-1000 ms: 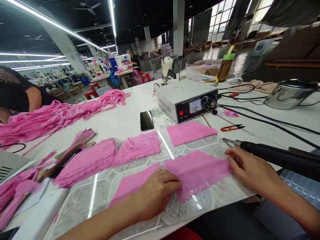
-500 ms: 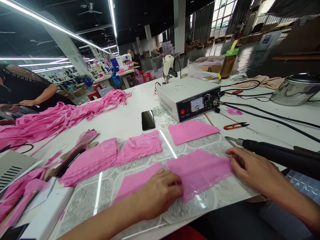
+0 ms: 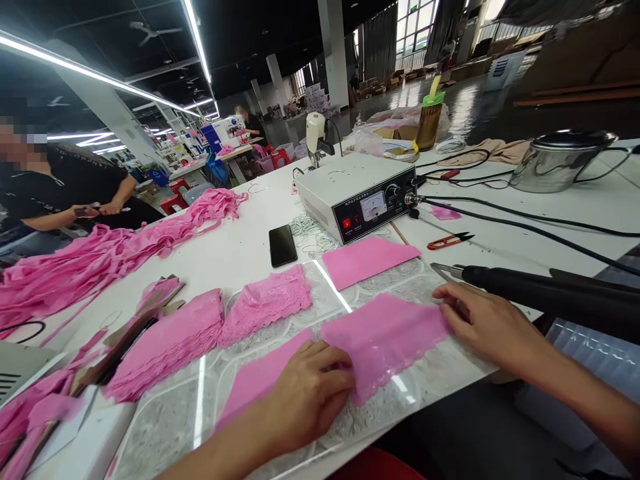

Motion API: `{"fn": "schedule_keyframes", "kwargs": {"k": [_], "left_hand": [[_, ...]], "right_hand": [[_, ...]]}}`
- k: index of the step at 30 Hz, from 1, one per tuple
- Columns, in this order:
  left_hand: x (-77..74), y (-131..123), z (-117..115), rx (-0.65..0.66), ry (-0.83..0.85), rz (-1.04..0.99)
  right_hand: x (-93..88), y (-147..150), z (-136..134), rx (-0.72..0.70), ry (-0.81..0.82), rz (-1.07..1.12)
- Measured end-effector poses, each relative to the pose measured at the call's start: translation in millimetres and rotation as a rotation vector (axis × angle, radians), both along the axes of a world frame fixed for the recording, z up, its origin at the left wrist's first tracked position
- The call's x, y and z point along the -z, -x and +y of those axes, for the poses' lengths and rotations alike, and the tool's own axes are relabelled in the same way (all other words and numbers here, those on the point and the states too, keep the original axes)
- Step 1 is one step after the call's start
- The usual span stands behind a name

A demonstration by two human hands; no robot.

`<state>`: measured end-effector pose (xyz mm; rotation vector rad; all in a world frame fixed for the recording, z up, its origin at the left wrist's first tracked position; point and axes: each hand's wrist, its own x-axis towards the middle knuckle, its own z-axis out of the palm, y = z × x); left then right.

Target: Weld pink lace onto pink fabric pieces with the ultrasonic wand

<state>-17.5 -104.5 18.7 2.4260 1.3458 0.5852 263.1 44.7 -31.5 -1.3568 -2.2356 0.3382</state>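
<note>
A sheer pink fabric piece with a scalloped lace edge (image 3: 385,340) is spread over a glossy grey-patterned sheet (image 3: 170,407). At its left end, my left hand (image 3: 310,387) is closed with curled fingers on the fabric. My right hand (image 3: 483,327) pinches the opposite tip, its thumb under the palm and partly hidden. Under and beside my left hand lies a pink panel (image 3: 265,380). Another flat pink panel (image 3: 370,260) sits farther back. Just behind my right hand rests a black-handled tool with a metal blade (image 3: 525,283), not held.
To the left stand a layered stack of pink lace pieces (image 3: 170,347) and a smaller lace pile (image 3: 270,300). Behind are a phone (image 3: 283,245), a control box (image 3: 360,193) with cables, orange thread snips (image 3: 450,241) and a glass pot (image 3: 560,163). A co-worker (image 3: 75,180) stands beyond heaped pink straps (image 3: 120,240).
The camera view has shifted, so the whole scene sits farther left. Both hands stay on the same lace piece, with hardly any movement against it.
</note>
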Motion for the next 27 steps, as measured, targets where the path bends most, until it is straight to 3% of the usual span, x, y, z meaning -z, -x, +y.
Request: {"fn": "schedule_keyframes", "kwargs": {"k": [14,19,27], "left_hand": [[-0.8,-3,-5,0.000,-0.028,0.040],[-8.9,-6,-3,0.029,-0.027,0.033],[-15.3,-6,23,0.175,-0.087,0.159]], "right_hand": [[-0.6,2,-1,-0.011,-0.002,0.038],[-1.7,2,1,-0.032,-0.031,0.134],[-7.8,-11,-9,-0.090,-0.108,0.149]]}}
